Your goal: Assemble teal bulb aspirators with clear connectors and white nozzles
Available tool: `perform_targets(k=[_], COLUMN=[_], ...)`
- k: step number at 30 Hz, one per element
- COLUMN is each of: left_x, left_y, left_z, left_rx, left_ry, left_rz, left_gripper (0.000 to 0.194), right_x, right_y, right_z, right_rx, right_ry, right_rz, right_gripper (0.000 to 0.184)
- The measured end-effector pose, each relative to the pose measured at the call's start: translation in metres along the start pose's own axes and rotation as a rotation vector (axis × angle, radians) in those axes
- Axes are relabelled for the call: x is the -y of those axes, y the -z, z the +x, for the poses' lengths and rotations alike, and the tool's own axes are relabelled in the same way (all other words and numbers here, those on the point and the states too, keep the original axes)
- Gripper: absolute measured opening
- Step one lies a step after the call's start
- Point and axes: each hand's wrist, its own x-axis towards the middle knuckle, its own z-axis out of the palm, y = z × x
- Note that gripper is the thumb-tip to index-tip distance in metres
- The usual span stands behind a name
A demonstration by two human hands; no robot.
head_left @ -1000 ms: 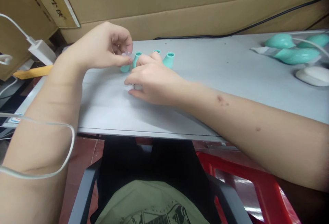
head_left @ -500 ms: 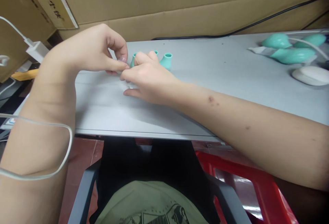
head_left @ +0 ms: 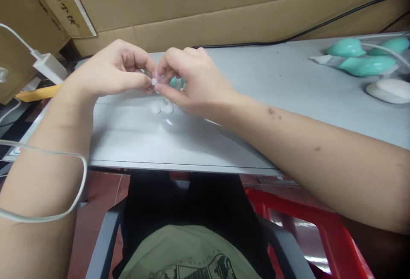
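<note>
Between my two hands is a small translucent whitish piece [head_left: 155,81], pinched at the fingertips; its exact kind is too small to tell. My left hand [head_left: 123,68] grips it from the left with thumb and bent fingers. From the right, the thumb and forefinger of my right hand [head_left: 192,76] close on the same piece. Teal bottle-like parts [head_left: 174,82] stand behind my right hand, mostly hidden by its fingers. Just below the hands, small white round pieces [head_left: 156,109] lie on the grey-white table [head_left: 179,146].
Several teal rounded objects [head_left: 365,65], partly in clear wrapping, lie at the right beside a white computer mouse [head_left: 389,90]. A black cable [head_left: 256,44] runs along the cardboard wall [head_left: 208,6]. A white charger [head_left: 49,66] sits at left; a white cord [head_left: 83,176] crosses my left forearm.
My right hand has risen from the tabletop to meet the left, and its fingers now pinch at the translucent piece. The white round pieces below have come into view.
</note>
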Motion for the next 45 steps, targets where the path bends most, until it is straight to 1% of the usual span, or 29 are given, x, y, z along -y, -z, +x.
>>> perform_targets(k=[2, 5, 7, 9, 11, 14, 18, 22, 24, 28, 31, 33, 35, 38, 41, 43, 45], left_x=[0.004, 0.007, 0.008, 0.008, 0.007, 0.004, 0.003, 0.003, 0.002, 0.003, 0.004, 0.002, 0.000, -0.003, -0.003, -0.001, 0.000], left_y=[0.000, -0.001, -0.003, -0.005, -0.007, -0.012, -0.015, -0.017, -0.018, -0.018, -0.018, -0.017, -0.017, -0.016, -0.014, -0.011, -0.009], left_z=[-0.003, -0.007, -0.007, -0.006, -0.005, -0.004, -0.005, -0.005, -0.006, -0.007, -0.009, -0.010, -0.011, -0.011, -0.011, -0.012, -0.013], left_rx=[-0.042, -0.089, -0.107, -0.127, -0.148, -0.175, -0.176, -0.189, -0.204, -0.194, -0.211, -0.234, -0.235, -0.201, -0.158, -0.123, -0.088], left_ry=[-0.027, -0.063, -0.051, -0.037, -0.033, -0.041, -0.044, -0.032, -0.025, -0.027, -0.052, -0.051, -0.038, -0.037, -0.048, -0.062, -0.069], left_rz=[-0.052, -0.107, -0.101, -0.097, -0.106, -0.117, -0.103, -0.056, -0.048, -0.045, -0.072, -0.090, -0.094, -0.084, -0.069, -0.057, -0.055], left_gripper=[0.019, 0.035, 0.046, 0.052, 0.053, 0.048, 0.043, 0.047, 0.047, 0.042, 0.045, 0.048, 0.046, 0.039, 0.036, 0.036, 0.034], right_x=[-0.004, -0.012, -0.016, -0.017, -0.017, -0.016, -0.018, -0.019, -0.018, -0.013, -0.011, -0.011, -0.010, -0.008, -0.007, -0.007, -0.008], right_y=[-0.003, -0.010, -0.013, -0.014, -0.013, -0.013, -0.017, -0.016, -0.012, -0.005, -0.005, -0.007, -0.008, -0.010, -0.009, -0.008, -0.007], right_z=[0.000, 0.002, 0.004, 0.004, 0.004, 0.002, 0.005, 0.009, 0.010, 0.010, 0.011, 0.011, 0.011, 0.011, 0.013, 0.014, 0.014], right_rx=[-0.034, -0.140, -0.187, -0.206, -0.204, -0.229, -0.252, -0.217, -0.161, -0.056, -0.042, -0.059, -0.066, -0.033, 0.001, 0.024, 0.055], right_ry=[0.010, 0.063, 0.095, 0.102, 0.098, 0.115, 0.098, 0.052, 0.011, -0.062, -0.072, -0.054, -0.032, -0.051, -0.071, -0.063, -0.048], right_rz=[0.084, 0.255, 0.289, 0.277, 0.274, 0.284, 0.287, 0.299, 0.309, 0.349, 0.351, 0.348, 0.351, 0.328, 0.299, 0.324, 0.375], right_gripper=[0.020, 0.013, 0.014, 0.014, 0.015, 0.020, 0.013, 0.014, 0.016, 0.017, 0.022, 0.024, 0.025, 0.024, 0.029, 0.031, 0.028])
